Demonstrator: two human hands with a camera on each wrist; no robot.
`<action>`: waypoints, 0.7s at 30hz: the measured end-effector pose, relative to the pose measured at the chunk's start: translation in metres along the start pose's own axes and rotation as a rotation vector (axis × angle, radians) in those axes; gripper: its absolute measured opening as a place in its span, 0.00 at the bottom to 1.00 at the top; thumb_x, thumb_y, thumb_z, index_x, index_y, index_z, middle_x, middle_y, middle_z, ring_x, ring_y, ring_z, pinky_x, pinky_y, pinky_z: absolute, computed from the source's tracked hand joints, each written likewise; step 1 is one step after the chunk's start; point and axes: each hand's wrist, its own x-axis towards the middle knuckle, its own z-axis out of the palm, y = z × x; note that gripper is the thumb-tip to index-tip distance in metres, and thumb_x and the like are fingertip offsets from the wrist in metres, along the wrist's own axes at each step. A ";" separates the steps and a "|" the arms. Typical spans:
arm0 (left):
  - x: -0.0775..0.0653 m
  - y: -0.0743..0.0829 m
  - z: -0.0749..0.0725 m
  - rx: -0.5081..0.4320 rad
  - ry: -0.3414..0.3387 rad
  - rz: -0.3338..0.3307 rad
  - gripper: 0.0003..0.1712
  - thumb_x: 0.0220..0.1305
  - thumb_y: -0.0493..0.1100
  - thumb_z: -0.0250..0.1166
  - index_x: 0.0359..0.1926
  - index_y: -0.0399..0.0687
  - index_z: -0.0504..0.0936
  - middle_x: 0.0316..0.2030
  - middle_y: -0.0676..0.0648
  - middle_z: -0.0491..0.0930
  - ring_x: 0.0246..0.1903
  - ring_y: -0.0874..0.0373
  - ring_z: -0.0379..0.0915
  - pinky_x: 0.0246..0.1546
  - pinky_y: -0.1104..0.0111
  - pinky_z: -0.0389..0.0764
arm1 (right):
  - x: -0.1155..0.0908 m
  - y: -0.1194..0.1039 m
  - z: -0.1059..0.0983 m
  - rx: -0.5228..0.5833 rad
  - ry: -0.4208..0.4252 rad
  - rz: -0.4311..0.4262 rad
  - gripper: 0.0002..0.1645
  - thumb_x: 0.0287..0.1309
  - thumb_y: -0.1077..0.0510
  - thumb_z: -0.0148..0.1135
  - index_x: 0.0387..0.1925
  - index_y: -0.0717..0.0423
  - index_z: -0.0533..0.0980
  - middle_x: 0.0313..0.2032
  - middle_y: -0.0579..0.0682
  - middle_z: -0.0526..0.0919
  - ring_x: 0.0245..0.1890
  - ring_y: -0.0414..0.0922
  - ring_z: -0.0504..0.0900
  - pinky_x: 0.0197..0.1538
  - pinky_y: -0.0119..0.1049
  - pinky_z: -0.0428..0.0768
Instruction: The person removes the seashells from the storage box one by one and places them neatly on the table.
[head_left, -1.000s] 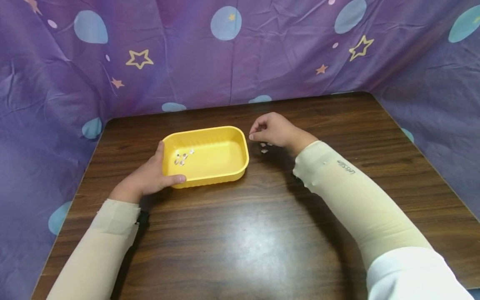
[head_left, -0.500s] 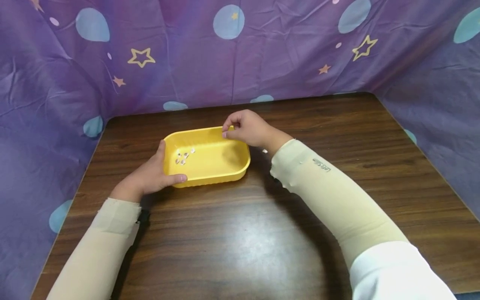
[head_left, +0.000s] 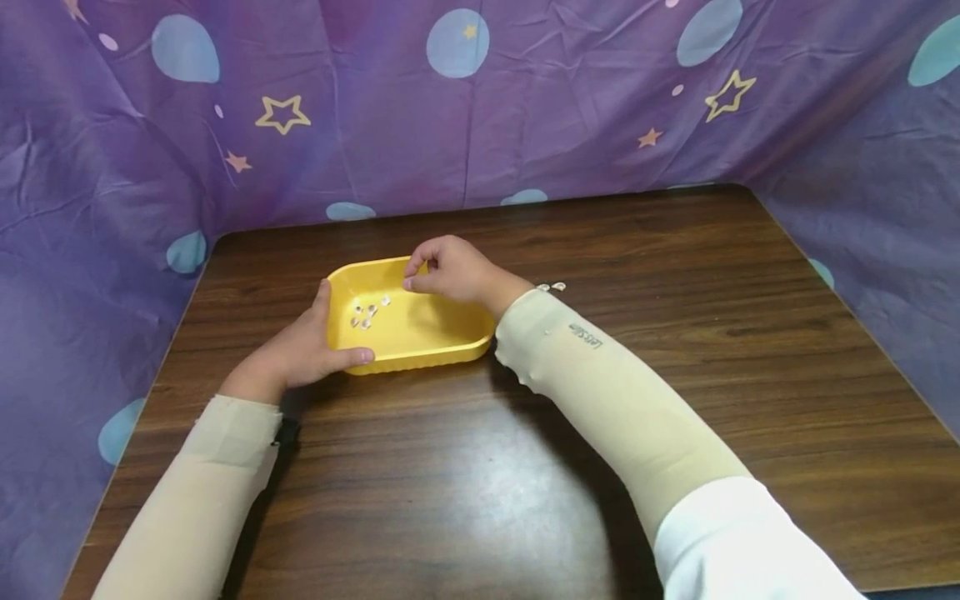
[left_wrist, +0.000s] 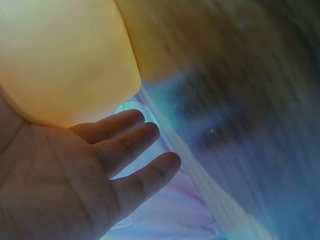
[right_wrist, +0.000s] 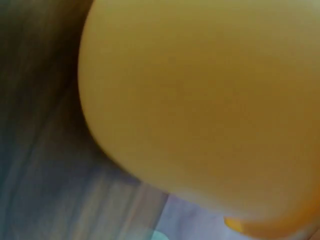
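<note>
A yellow plastic tray stands on the table, with several small whitish, shell-like pieces lying in its left part. My left hand grips the tray's left end, the thumb on the near rim. In the left wrist view, three fingers of that hand extend past the yellow wall. Over the tray's far right part is my right hand, thumb and index fingertips together in a pinch on a small piece almost wholly hidden by them. The yellow wall fills most of the right wrist view, where no fingers show clearly.
More small whitish pieces lie on the dark wooden table to the right of the tray, partly behind the right sleeve. A purple curtain with stars hangs along the table's back and sides.
My right hand has moved left, from beside the pieces on the table across the right rim to above the tray. The left hand and tray have stayed in place.
</note>
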 end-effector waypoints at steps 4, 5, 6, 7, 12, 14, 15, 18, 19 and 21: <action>-0.001 0.002 -0.001 0.006 -0.009 -0.003 0.79 0.63 0.64 0.73 0.80 0.37 0.17 0.78 0.21 0.49 0.70 0.34 0.63 0.72 0.39 0.63 | 0.005 -0.001 0.009 0.000 -0.008 0.009 0.07 0.66 0.54 0.73 0.41 0.52 0.87 0.18 0.42 0.69 0.21 0.37 0.66 0.31 0.32 0.68; -0.001 0.002 -0.001 0.006 -0.010 -0.002 0.79 0.64 0.64 0.73 0.80 0.37 0.17 0.79 0.21 0.48 0.70 0.33 0.63 0.72 0.39 0.63 | 0.006 -0.002 0.012 -0.003 -0.008 0.010 0.07 0.66 0.53 0.73 0.41 0.52 0.87 0.19 0.42 0.70 0.22 0.37 0.66 0.31 0.31 0.68; -0.001 0.002 -0.001 0.006 -0.010 -0.002 0.79 0.64 0.64 0.72 0.80 0.37 0.17 0.79 0.21 0.48 0.71 0.33 0.62 0.73 0.39 0.62 | 0.008 -0.002 0.014 -0.001 -0.008 0.010 0.07 0.66 0.53 0.73 0.41 0.52 0.87 0.19 0.42 0.70 0.22 0.38 0.66 0.31 0.31 0.68; -0.001 0.002 -0.001 0.005 -0.009 -0.002 0.79 0.64 0.64 0.72 0.80 0.37 0.17 0.79 0.21 0.48 0.71 0.33 0.62 0.73 0.39 0.62 | 0.009 -0.002 0.016 -0.004 -0.007 0.008 0.07 0.66 0.53 0.73 0.41 0.52 0.87 0.20 0.42 0.71 0.23 0.38 0.67 0.31 0.31 0.68; -0.001 0.002 -0.001 0.022 -0.013 0.003 0.79 0.65 0.64 0.72 0.80 0.36 0.17 0.79 0.21 0.45 0.72 0.31 0.61 0.73 0.38 0.62 | 0.014 -0.003 0.027 -0.002 -0.020 0.009 0.07 0.66 0.53 0.73 0.41 0.51 0.87 0.22 0.44 0.72 0.25 0.38 0.68 0.32 0.31 0.69; -0.001 0.002 0.000 0.024 -0.014 0.010 0.78 0.65 0.64 0.71 0.80 0.35 0.17 0.79 0.21 0.45 0.72 0.32 0.61 0.73 0.38 0.62 | 0.015 -0.003 0.031 -0.008 -0.028 0.018 0.07 0.66 0.52 0.73 0.41 0.50 0.87 0.23 0.44 0.73 0.26 0.39 0.68 0.33 0.31 0.70; -0.001 0.002 -0.001 0.025 -0.012 0.016 0.78 0.65 0.64 0.72 0.80 0.35 0.17 0.79 0.20 0.46 0.71 0.32 0.62 0.72 0.39 0.63 | 0.015 -0.003 0.033 -0.012 -0.030 0.021 0.08 0.66 0.51 0.73 0.41 0.50 0.87 0.23 0.44 0.73 0.26 0.39 0.68 0.33 0.32 0.70; -0.001 0.002 0.000 0.018 -0.003 0.028 0.78 0.65 0.63 0.72 0.80 0.35 0.18 0.78 0.21 0.50 0.69 0.34 0.64 0.72 0.40 0.64 | 0.016 -0.002 0.037 -0.038 -0.031 0.034 0.09 0.67 0.50 0.73 0.41 0.50 0.87 0.23 0.44 0.73 0.26 0.39 0.69 0.34 0.32 0.70; -0.001 0.002 -0.001 0.018 -0.001 0.029 0.78 0.65 0.63 0.72 0.80 0.35 0.18 0.78 0.21 0.51 0.68 0.34 0.65 0.72 0.40 0.64 | 0.017 -0.002 0.038 -0.051 -0.031 0.039 0.09 0.67 0.50 0.73 0.42 0.50 0.87 0.23 0.43 0.73 0.27 0.39 0.69 0.34 0.32 0.70; -0.001 0.002 -0.001 0.015 0.002 0.032 0.79 0.64 0.64 0.73 0.80 0.35 0.18 0.77 0.21 0.53 0.67 0.35 0.66 0.72 0.40 0.65 | 0.017 0.000 0.039 -0.071 -0.032 0.046 0.10 0.67 0.50 0.72 0.42 0.50 0.87 0.23 0.43 0.73 0.28 0.40 0.70 0.36 0.32 0.70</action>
